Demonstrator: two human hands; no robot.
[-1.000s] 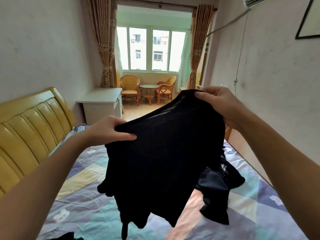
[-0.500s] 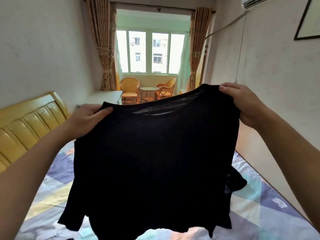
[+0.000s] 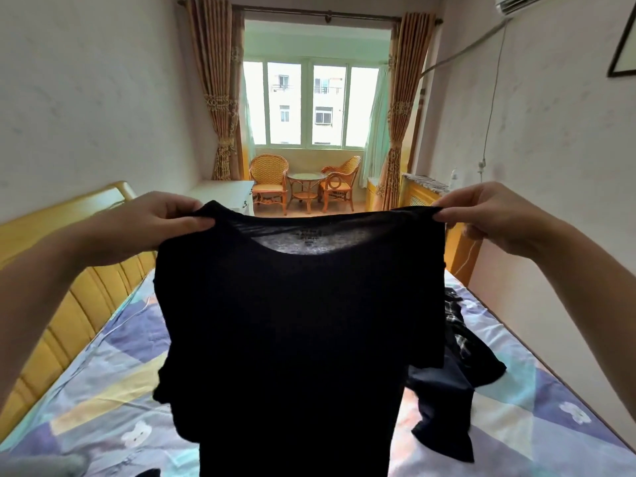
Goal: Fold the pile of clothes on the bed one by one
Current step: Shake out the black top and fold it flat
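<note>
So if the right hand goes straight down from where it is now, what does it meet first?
Probably the dark clothes pile on the bed, though depth is unclear; the right hand pinches the black T-shirt above it.

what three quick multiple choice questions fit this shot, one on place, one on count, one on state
1. Where is the pile of dark clothes?
A. on the bed, right of the held shirt
B. on the white desk
C. on a wicker chair

2. How many wicker chairs stand by the window?
A. one
B. two
C. four

3. How is the black T-shirt held?
A. folded flat on the bed
B. bunched in one hand
C. hanging spread, pinched at both shoulders

Answers:
1 A, the dark clothes lie on the patterned bed sheet at the right.
2 B, one chair stands each side of the small round table.
3 C, the left hand and right hand each pinch a shoulder.
</note>
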